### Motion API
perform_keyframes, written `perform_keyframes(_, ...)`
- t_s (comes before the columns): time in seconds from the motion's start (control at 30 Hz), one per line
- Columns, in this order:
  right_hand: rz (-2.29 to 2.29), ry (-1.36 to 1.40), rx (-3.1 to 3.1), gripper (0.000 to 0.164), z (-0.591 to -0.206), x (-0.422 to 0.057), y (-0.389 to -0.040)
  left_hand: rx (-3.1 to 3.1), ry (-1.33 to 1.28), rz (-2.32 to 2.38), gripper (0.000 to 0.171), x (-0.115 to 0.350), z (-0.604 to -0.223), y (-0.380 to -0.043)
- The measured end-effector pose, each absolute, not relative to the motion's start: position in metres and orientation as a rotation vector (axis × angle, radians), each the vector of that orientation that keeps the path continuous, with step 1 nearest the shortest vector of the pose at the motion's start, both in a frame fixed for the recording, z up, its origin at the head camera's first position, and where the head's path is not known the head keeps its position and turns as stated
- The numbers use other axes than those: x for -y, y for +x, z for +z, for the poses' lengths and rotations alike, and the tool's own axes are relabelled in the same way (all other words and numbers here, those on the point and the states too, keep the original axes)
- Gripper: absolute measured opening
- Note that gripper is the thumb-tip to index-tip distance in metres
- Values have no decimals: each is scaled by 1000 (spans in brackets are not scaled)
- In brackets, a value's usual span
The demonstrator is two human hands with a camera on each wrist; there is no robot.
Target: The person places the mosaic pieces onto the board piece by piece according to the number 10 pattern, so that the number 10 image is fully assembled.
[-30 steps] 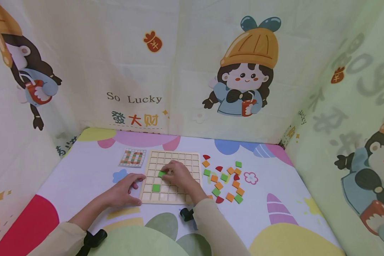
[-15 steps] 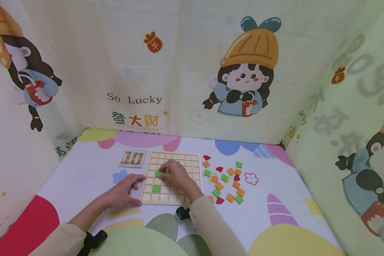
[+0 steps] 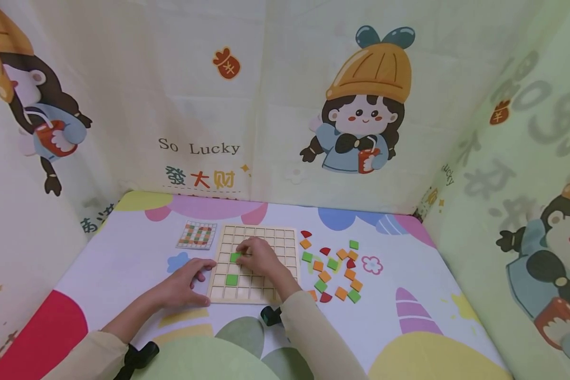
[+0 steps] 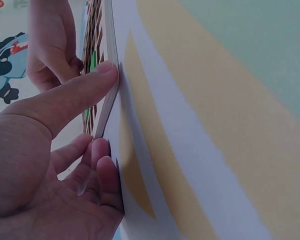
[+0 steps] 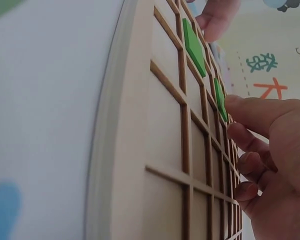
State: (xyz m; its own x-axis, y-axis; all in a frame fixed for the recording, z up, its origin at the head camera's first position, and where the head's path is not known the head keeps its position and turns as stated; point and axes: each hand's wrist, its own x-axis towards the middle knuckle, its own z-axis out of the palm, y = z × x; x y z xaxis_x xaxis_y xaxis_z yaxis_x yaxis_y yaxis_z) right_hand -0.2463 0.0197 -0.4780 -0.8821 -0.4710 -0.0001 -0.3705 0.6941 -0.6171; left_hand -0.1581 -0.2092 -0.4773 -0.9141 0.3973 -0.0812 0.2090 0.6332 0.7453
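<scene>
A wooden grid board [image 3: 261, 295] lies on the table with a green square tile [image 3: 231, 279] in one cell. My left hand [image 3: 185, 285] holds the board at its near left corner; in the left wrist view the thumb lies against its near edge and the fingers bend by its side. Over the board, my right hand [image 3: 261, 258] pinches another green square tile [image 3: 235, 257] at a cell farther back. In the right wrist view, the thumb touches this tile [image 5: 220, 99]; the fingers behind it are partly hidden.
Right of the board lie scattered orange squares [image 3: 319, 265], green squares [image 3: 332, 263] and red quarter-circle pieces [image 3: 325, 251]. A printed pattern card [image 3: 197, 234] sits beyond my left hand. Printed curtains [image 3: 285, 105] enclose the table's back and sides.
My right hand has shifted slightly left with the green tile, which now lies at a cell. It has barely moved over the last half second. The left hand stays in place.
</scene>
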Motion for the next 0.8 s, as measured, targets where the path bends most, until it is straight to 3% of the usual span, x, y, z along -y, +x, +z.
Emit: perform_keyframes(0.8,-1156,-560,-2665,20,-471,-57,-245,-2620,461,1133,86,208,-479,-159)
